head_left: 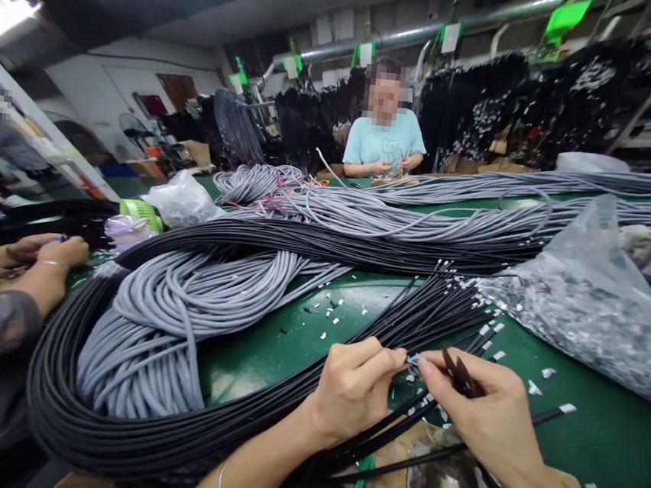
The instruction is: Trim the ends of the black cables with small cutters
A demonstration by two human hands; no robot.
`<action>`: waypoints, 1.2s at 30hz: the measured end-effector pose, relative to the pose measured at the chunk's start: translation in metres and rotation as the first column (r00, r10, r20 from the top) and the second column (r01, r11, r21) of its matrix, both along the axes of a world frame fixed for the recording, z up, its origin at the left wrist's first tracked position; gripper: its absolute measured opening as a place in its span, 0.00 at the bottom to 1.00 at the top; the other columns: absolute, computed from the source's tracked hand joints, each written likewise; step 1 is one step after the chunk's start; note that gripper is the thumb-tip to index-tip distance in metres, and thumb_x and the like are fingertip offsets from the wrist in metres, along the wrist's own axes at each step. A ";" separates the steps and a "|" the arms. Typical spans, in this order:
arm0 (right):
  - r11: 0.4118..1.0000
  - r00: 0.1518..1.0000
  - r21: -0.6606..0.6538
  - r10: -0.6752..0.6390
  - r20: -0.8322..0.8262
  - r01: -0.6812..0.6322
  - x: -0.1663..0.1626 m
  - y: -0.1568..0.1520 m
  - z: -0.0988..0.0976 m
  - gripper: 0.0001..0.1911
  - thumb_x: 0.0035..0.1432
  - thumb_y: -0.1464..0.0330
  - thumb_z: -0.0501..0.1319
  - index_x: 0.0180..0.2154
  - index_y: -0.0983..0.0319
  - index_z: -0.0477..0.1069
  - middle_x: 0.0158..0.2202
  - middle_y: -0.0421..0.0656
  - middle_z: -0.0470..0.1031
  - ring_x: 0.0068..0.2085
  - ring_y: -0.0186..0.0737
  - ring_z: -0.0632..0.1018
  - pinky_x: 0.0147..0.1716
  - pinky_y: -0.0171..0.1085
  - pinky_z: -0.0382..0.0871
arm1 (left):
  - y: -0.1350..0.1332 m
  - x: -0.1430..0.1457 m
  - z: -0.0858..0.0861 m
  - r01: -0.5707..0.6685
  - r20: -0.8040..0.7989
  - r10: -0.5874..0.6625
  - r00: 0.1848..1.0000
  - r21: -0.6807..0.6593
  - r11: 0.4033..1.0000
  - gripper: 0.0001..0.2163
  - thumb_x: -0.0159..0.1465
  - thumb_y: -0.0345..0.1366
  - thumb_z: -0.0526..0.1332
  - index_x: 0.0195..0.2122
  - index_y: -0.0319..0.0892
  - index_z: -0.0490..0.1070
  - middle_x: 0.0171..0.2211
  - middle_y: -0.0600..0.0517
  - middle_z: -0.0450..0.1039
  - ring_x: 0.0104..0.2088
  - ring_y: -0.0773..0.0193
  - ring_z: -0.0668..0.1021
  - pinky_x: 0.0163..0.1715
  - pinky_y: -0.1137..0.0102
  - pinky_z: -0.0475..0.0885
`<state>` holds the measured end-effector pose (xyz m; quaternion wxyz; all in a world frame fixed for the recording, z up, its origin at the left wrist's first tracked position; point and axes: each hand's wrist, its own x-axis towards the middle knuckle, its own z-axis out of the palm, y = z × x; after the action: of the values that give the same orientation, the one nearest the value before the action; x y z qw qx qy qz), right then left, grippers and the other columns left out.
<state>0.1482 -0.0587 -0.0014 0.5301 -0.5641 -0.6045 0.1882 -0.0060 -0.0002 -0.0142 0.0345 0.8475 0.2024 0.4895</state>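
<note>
Two bare hands meet over a green worktop (256, 364), with a small tuft of coloured wires (413, 361) between their fingertips. The governing relation is the short span across this tuft: it lies directly right of the left hand (355, 385) and directly left of the right hand (486, 405), touching the fingertips of both, so neither is clearly nearer. The left hand is narrowed to a thumb-and-finger pinch at the root of the wires; the cable behind them is hidden by the fingers. The right hand pinches at the free side, a dark hand tool (459, 373) lodged against its palm, blades upward. The wires point from the left hand toward the right thumb, their long axis running roughly sideways; single strands are too small to follow. Black cables (280, 393) pass beneath the left hand, their cut ends fanning out beyond both hands, while one white-tipped cable end (566, 410) projects past the right hand. Grey cables (183, 292) lie coiled beyond and left of the left hand; a clear bag (590, 300) lies beyond the right.
</note>
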 end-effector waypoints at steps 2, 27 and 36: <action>1.000 1.000 0.007 -0.005 0.011 0.005 0.000 0.000 0.000 0.09 0.53 0.68 0.59 0.24 0.63 0.73 0.19 0.37 0.69 0.19 0.30 0.66 0.17 0.28 0.61 | 0.000 0.000 -0.001 -0.003 0.002 0.003 1.000 -0.006 1.000 0.06 0.58 0.22 0.57 0.33 0.38 0.71 0.22 0.53 0.72 0.21 0.71 0.72 0.20 0.76 0.65; 0.975 0.968 0.039 0.214 0.129 -0.220 0.003 -0.004 0.001 0.12 0.60 0.68 0.55 0.44 0.59 0.73 0.30 0.40 0.73 0.29 0.32 0.73 0.28 0.29 0.67 | 0.000 -0.003 0.004 0.034 0.236 -0.031 0.971 -0.011 0.999 0.08 0.54 0.20 0.59 0.30 0.39 0.70 0.23 0.53 0.74 0.22 0.70 0.73 0.22 0.76 0.69; 0.972 0.959 -0.030 0.234 0.161 -0.233 0.004 -0.002 0.008 0.11 0.60 0.66 0.56 0.41 0.60 0.75 0.27 0.40 0.73 0.27 0.32 0.74 0.26 0.29 0.68 | 0.002 -0.002 -0.002 0.035 0.255 -0.055 0.965 0.081 0.996 0.10 0.55 0.19 0.58 0.33 0.39 0.71 0.25 0.53 0.74 0.24 0.71 0.76 0.24 0.77 0.73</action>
<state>0.1526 -0.0603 0.0063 0.4496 -0.5052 -0.7073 0.2058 -0.0076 0.0021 -0.0165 0.0393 0.7821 0.1583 0.6015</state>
